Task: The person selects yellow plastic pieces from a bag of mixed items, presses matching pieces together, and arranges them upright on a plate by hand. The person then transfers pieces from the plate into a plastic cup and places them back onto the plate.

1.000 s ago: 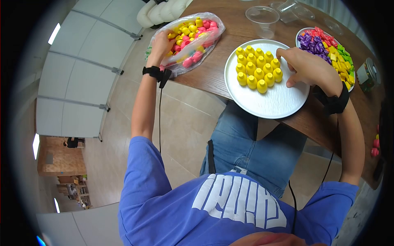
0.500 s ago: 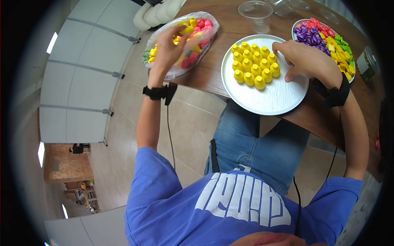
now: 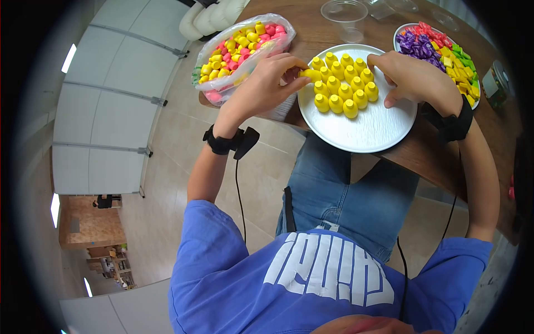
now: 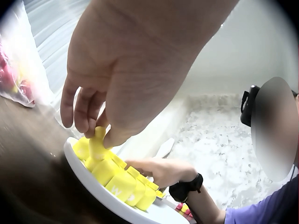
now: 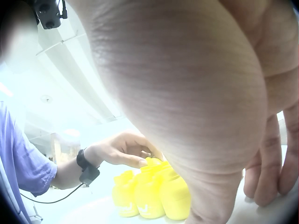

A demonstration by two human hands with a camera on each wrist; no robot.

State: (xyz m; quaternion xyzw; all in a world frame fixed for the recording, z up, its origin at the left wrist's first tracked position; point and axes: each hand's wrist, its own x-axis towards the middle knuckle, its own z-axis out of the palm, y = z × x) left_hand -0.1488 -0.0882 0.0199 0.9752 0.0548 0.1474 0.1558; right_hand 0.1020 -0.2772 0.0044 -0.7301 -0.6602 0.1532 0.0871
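A small yellow bottle (image 3: pixel 310 74) is pinched between the thumb and fingers of my left hand (image 3: pixel 266 82), over the left rim of the white round plate (image 3: pixel 364 138). In the left wrist view the held bottle (image 4: pixel 97 142) is by the other bottles at the plate's edge. Several rows of matching upright yellow bottles (image 3: pixel 345 89) fill the plate's upper left part. My right hand (image 3: pixel 420 80) lies over the plate's right side, thumb and index finger spread apart beside the bottles. In the right wrist view several bottles (image 5: pixel 149 196) stand past the thumb.
A clear plastic bag (image 3: pixel 275 50) of yellow and pink bottles lies open on the table's left. Behind the plate stands a clear plastic cup (image 3: pixel 351 25). A second plate with purple, red, yellow and green wrapped pieces (image 3: pixel 420 53) is at back right, near a lidded jar (image 3: pixel 495 86).
My left hand has come out of the bag with a yellow bottle and moved right to the plate's left edge. The right hand has stayed at the plate's right side.
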